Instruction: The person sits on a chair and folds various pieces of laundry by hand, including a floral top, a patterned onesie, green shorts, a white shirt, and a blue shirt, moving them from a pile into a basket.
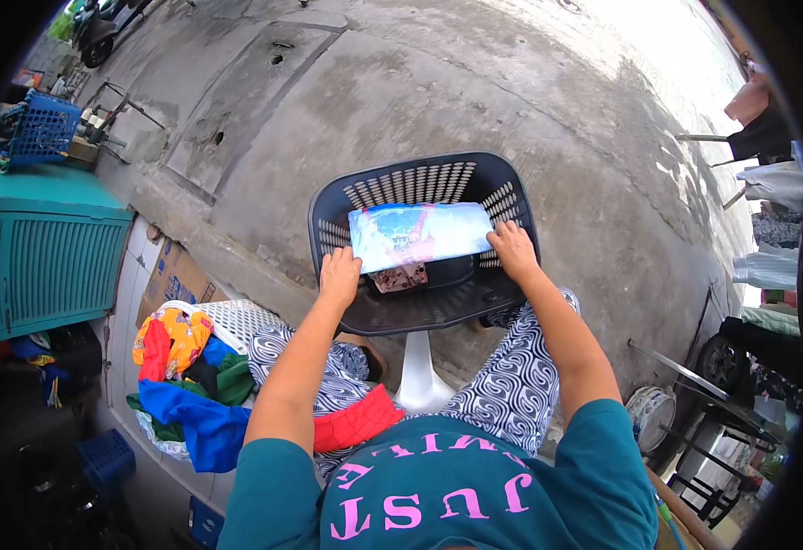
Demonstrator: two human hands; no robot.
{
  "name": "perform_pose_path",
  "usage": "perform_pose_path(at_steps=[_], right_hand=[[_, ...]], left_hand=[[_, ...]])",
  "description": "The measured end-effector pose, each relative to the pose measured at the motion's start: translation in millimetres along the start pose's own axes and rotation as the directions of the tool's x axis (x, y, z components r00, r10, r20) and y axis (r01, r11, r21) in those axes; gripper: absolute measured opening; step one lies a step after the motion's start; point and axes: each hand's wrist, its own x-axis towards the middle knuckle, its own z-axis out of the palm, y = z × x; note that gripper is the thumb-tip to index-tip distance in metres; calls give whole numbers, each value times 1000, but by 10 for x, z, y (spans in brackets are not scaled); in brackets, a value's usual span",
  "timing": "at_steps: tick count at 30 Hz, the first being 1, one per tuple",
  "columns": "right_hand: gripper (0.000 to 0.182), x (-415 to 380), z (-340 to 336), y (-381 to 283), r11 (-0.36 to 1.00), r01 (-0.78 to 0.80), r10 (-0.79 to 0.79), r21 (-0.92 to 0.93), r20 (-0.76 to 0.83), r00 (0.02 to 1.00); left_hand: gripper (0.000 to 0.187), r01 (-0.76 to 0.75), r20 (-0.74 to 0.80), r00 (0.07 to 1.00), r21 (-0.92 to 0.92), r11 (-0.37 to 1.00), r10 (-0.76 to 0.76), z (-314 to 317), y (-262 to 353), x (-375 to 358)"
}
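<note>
My left hand [339,278] and my right hand [513,250] are closed on the two ends of a folded light-blue cloth [420,236] with a pink and white print. The cloth is stretched flat between them, within the opening of a dark plastic laundry basket [424,321]. Below it, a small folded patterned cloth [399,278] lies in the basket. A red cloth [357,420] rests across my lap. My fingertips are partly hidden at the edges of the light-blue cloth.
Left of me, a white basket [241,321] stands by a pile of clothes with a blue cloth [198,422] on top. A white stool leg or stand [421,376] is under the dark basket. A teal cabinet [44,247] is at left; hanging clothes [772,183] line the right.
</note>
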Motion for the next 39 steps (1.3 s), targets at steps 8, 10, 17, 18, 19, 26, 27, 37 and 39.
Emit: perform_pose_path(at_steps=[8, 10, 17, 18, 19, 26, 27, 37, 39], right_hand=[[13, -161, 222, -239, 995, -54, 40, 89, 152, 987], [13, -37, 46, -401, 971, -9, 6, 238, 15, 1000], [17, -26, -780, -1848, 548, -13, -249, 837, 178, 952], [21, -120, -921, -2088, 458, -45, -358, 888, 230, 905], [24, -250, -961, -2303, 430, -25, -437, 902, 233, 869], [26, -896, -943, -3005, 499, 171, -644, 850, 231, 729], [24, -845, -1010, -2968, 410, 71, -636, 909, 229, 737], [17, -508, -1753, -2641, 325, -145, -500, 934, 300, 812], [16, -511, -1692, -2675, 186, -279, -477, 942, 335, 813]], left_hand=[[12, 72, 110, 992, -90, 993, -62, -342, 239, -190], [15, 121, -62, 988, -274, 954, -143, -769, 173, -259], [20, 385, -106, 876, -433, 815, -470, -1608, -294, -1358], [20, 409, -101, 868, -407, 817, -485, -1726, -304, -1564], [19, 421, -86, 864, -420, 804, -497, -1787, -316, -1783], [21, 500, 134, 832, -603, 622, -539, -2110, -182, -2650], [22, 420, 62, 878, -577, 700, -475, -2029, -127, -2698], [48, 768, -577, 441, -153, 622, -687, -1865, -344, -3075], [56, 805, -445, 479, -123, 581, -757, -1828, -415, -3147]])
